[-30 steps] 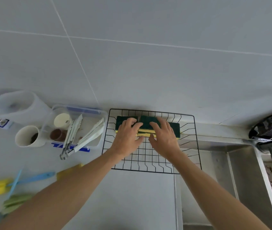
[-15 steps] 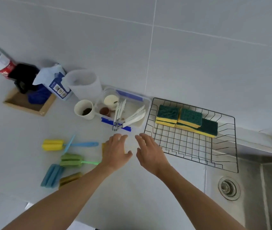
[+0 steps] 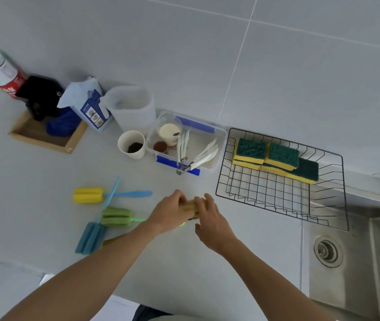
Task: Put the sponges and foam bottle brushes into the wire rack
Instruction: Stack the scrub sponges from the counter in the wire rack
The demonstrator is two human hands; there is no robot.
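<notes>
Green-and-yellow sponges (image 3: 274,158) in a black wire rack (image 3: 284,200); yellow (image 3: 88,195), green (image 3: 116,216) and blue foam brushes (image 3: 90,238).

A pale grey tiled wall (image 3: 207,54) fills the view from 10 to 2 o'clock, crossed by thin white grout lines. Below it runs a light countertop (image 3: 184,262) under soft, even light. At 4 o'clock sits a steel sink (image 3: 358,286) with its round drain (image 3: 328,251).

Rack (image 3: 284,200): thin black wire. Sponges (image 3: 274,158): yellow foam, rough green scrub tops. Sink (image 3: 356,269): brushed steel, dull sheen. Tray (image 3: 45,142): bare wood. Counter (image 3: 33,228): smooth, matt grey.
</notes>
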